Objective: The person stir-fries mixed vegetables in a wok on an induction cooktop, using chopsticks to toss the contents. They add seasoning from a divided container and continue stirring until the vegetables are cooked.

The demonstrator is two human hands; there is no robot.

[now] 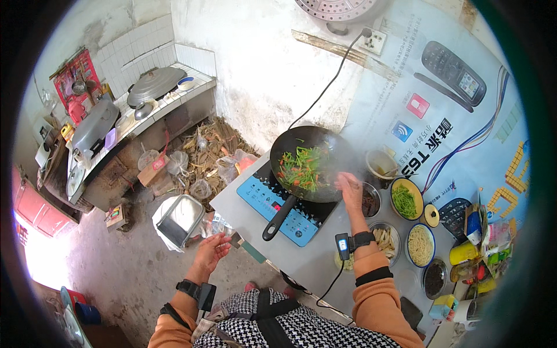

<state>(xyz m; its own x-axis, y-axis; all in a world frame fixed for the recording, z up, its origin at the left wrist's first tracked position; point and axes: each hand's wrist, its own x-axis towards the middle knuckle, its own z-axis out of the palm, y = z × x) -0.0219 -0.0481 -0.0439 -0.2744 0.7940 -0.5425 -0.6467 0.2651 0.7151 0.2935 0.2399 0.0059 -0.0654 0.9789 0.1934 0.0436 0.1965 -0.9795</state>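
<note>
A black wok [284,152] with a long black handle [279,218] stands on a blue-panelled induction cooker [261,195]. Green vegetable strips with orange-red pieces [303,167] lie in it, and steam rises at its right side. Over the wok's right rim is my right hand [349,188], its fingers drawn together; whatever they may hold is too small to make out. My left hand [212,253] hangs off the table's left corner, fingers apart and slightly bent, with nothing in it. A bowl of dark red pieces [370,200] sits just right of my right hand.
Right of the wok stand a bowl of green strips [406,199], a bowl of pale noodle-like strands [420,245], a plate of pale slices [384,240] and several seasoning packets [496,232]. A cord [325,94] runs behind the wok. A bin [180,219] stands at left.
</note>
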